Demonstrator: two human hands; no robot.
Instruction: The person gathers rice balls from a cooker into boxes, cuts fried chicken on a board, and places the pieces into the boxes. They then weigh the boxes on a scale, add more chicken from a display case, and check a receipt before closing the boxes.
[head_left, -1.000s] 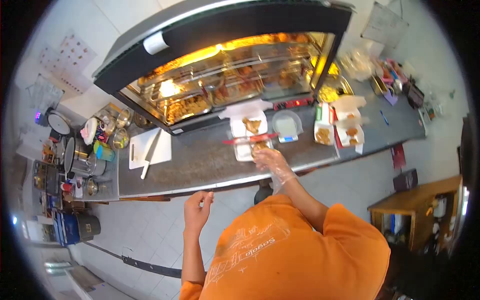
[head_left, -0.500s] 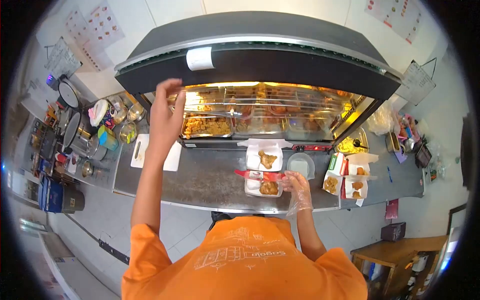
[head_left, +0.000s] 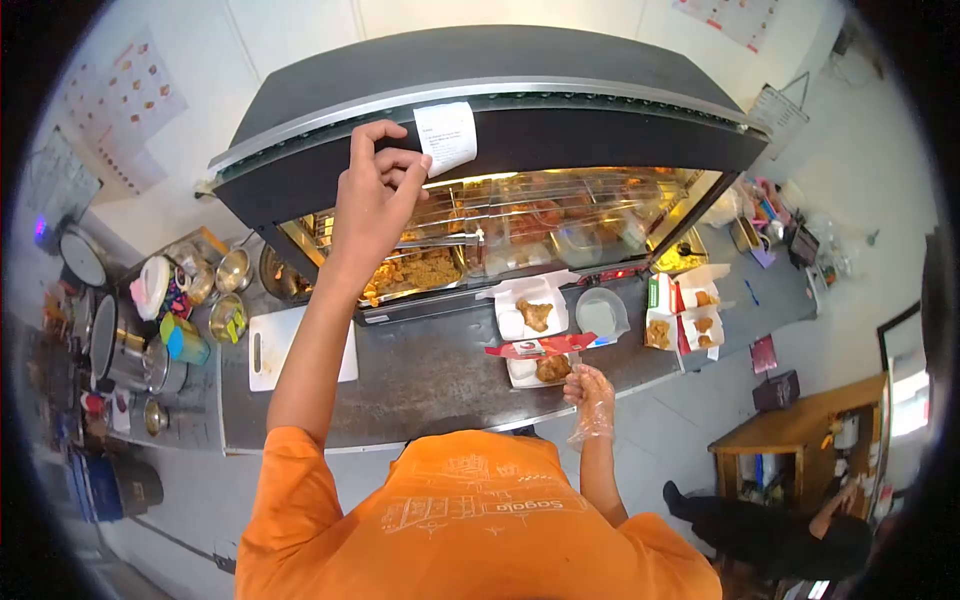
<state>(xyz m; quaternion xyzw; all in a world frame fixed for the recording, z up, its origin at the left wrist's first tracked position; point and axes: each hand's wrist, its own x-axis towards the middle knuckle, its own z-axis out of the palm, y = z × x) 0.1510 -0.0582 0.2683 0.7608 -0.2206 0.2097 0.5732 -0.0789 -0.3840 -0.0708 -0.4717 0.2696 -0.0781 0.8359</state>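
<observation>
Kitchen: dark table [head_left: 420, 370] below heated display case [head_left: 500, 130]. Left hand [head_left: 375, 195] raised at 11 o'clock, grip narrow, fingertips just beside paper slip [head_left: 446, 136] stuck on case front. Right hand [head_left: 590, 390], gloved, grip loosely curled, empty, beside open food box [head_left: 540, 368] at 1 o'clock. Risk: careless tug tears slip; gloved hand knocks box off table edge.

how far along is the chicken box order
Done: the open box holds one fried piece, and a second tray holds another. In hand: the left hand is raised at the slip stuck on the warmer, fingers beside it; the gloved right hand rests by the tray. Left: both containers are open, not yet closed.
</observation>
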